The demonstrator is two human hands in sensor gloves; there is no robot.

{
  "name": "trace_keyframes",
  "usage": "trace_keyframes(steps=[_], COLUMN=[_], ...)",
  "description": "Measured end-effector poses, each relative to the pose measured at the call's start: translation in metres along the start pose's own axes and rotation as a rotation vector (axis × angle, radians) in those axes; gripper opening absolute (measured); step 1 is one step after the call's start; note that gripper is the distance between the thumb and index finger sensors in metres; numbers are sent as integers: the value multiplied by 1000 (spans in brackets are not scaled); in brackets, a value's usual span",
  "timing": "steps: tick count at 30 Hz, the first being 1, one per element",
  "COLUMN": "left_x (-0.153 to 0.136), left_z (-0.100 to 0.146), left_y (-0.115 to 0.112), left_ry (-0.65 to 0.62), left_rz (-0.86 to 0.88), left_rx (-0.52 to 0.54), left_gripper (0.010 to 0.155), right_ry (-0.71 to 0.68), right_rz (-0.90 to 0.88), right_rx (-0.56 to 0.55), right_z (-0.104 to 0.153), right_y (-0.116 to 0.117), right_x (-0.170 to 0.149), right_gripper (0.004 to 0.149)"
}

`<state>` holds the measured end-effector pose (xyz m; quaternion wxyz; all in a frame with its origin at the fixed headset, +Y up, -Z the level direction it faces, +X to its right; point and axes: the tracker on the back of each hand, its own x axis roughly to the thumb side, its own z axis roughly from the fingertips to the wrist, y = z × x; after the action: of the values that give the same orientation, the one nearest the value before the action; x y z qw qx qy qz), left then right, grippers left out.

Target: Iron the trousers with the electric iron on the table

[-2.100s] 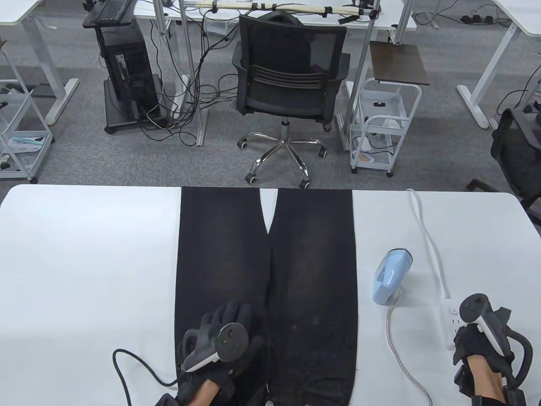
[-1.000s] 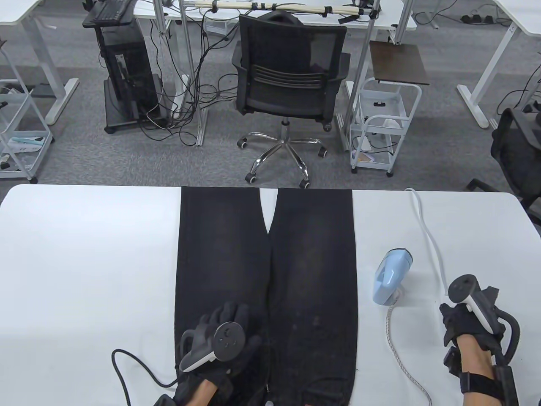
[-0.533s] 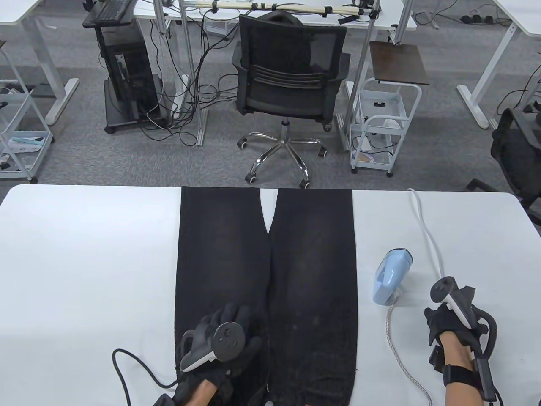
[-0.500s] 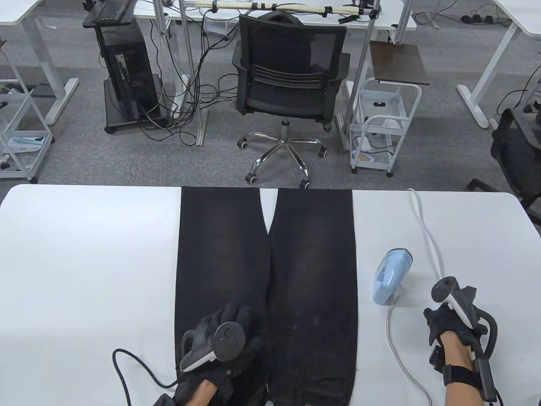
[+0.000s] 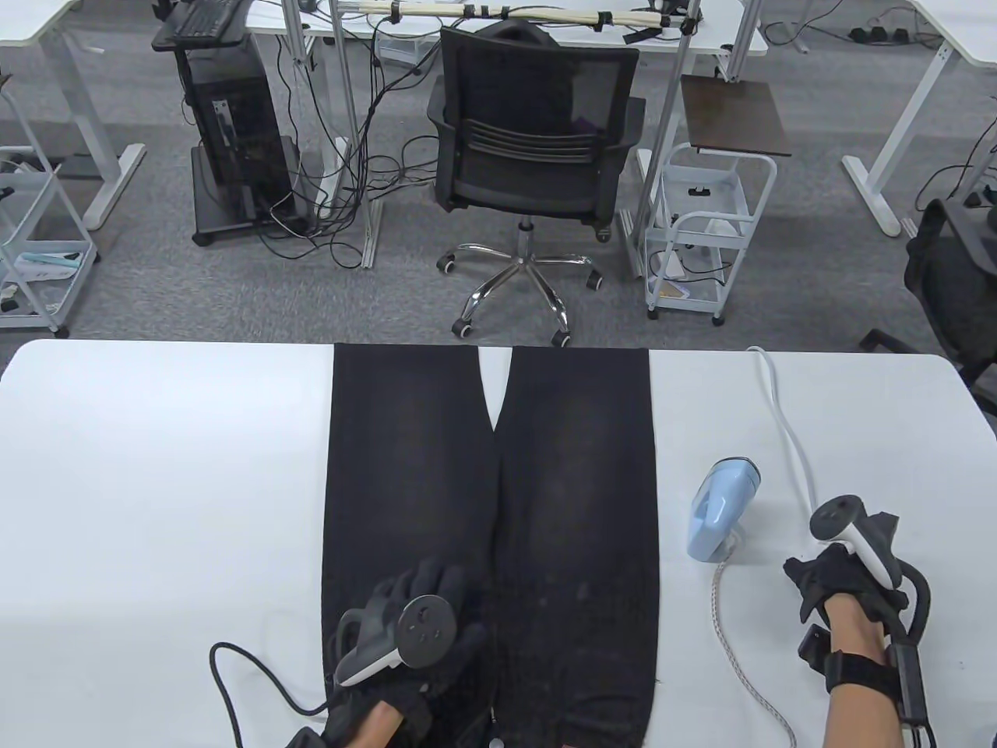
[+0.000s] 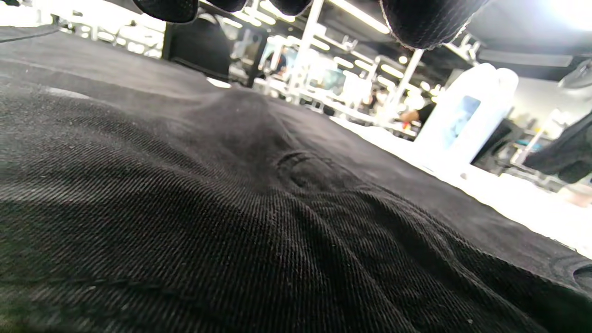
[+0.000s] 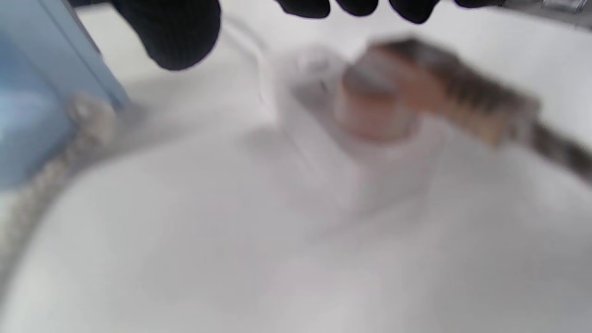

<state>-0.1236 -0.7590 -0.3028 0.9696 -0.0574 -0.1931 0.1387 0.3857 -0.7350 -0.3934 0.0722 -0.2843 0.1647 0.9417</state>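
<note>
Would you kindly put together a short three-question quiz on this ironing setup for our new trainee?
1. True or false: the right hand already grips the light blue iron.
2. Which garment does the left hand rest on? A) white shirt B) black trousers C) grey towel
3. Fill in: the iron stands on the white table, to the ____ of the trousers in the table view.

Key: 1 false, it is apart from the iron; 2 B; 3 right.
</note>
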Motion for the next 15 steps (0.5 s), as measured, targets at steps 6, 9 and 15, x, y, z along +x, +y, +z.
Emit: trace_keyframes(steps=[6,9,15], left_x=[-1,0,-1], left_z=[-2,-2,-2], left_y=[-1,-1,-2], left_ry=[-1,-6,-1], left_rz=[1,-2,-2], left_rx=[-19,-25,-32], left_gripper=[83,83,83], right_ry=[-203,-282,-353], right_rz=[-144,-250,-460], right_rx=[-125,-179,-323], right_z=[54,74,78], right_y=[-42,-44,-3], right_x=[21,33,56], right_gripper=[79,82,86])
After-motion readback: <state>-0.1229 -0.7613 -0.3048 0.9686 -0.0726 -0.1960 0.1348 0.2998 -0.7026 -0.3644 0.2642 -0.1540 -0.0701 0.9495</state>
